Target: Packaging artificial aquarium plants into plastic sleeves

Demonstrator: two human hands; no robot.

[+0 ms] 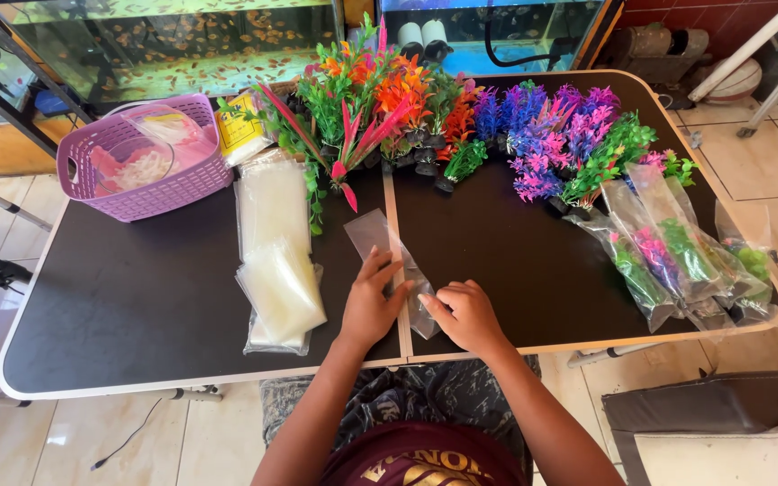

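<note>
Black folding table (137, 297) w/ a centre seam, fish tanks (164, 45) behind it, tiled floor below. Far to the left of my hands sits one lilac basket (141, 193) holding clear bags and white bits; can't count those. Nearer, just left of my left hand, are two stacks of empty clear bags (276, 256), sheets per stack too thin to count. My left hand (369, 306) lies flat, fingers spread, pressing on one clear plastic sleeve (380, 238) that runs along the seam from my hands twd the far edge. My right hand (465, 315) is loosely curled, fingertips pinching the sleeve's near end, approx at its mouth; whether it's actually gripped or just touched I can't tell for sure. To do this bit well, I reckon: keep the left palm steady so the sleeve doesn't slide on the smooth top, and work the right thumb against the forefinger to part the two layers w/o creasing. Beyond both hands is a row of plastic aquarium plants (461, 126), red/orange/green on the left, purple/pink/green on the right; maybe a dozen-plus, too bunched to count. Right of my right hand lie bagged plants (677, 256), approx four or five, overlapping.
</note>
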